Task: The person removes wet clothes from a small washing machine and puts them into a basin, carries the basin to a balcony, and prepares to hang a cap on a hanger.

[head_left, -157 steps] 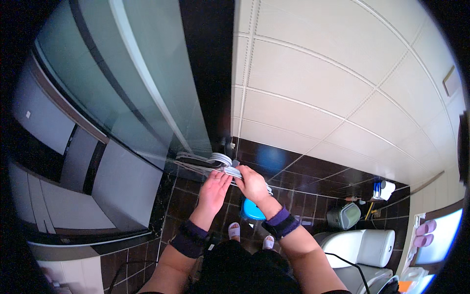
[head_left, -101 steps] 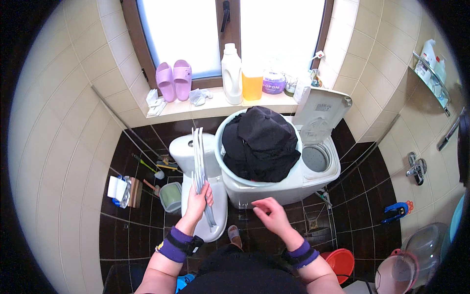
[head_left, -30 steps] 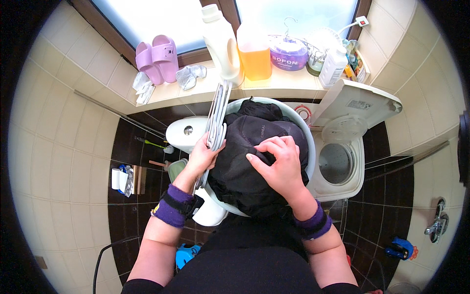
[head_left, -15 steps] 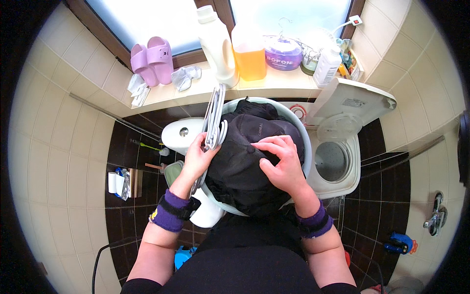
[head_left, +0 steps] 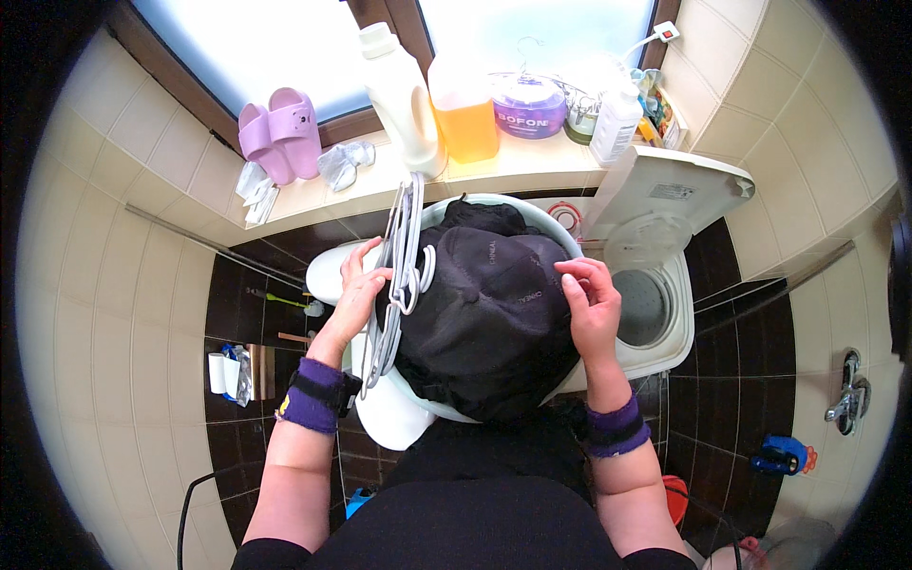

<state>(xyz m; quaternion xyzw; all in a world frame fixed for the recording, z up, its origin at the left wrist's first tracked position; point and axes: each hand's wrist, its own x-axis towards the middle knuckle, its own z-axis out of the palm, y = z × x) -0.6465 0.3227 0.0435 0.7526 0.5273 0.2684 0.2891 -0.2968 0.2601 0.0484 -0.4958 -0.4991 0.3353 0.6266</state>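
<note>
At nine o'clock the left hand [head_left: 359, 290] is loosely spread, thumb against the pale hangers [head_left: 406, 228]; at three the right hand [head_left: 594, 304] half-curls, fingertips slightly apart, apparently empty. Handling hangers seems the step; lifting the black cap [head_left: 484, 275], mid-dial in the basin [head_left: 558, 221], would call for a closer pinch.

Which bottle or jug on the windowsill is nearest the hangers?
The tall cream bottle, white-capped, just beyond the upper ends of the hangers; the orange-filled jug and small white bottle stand farther right.
</note>
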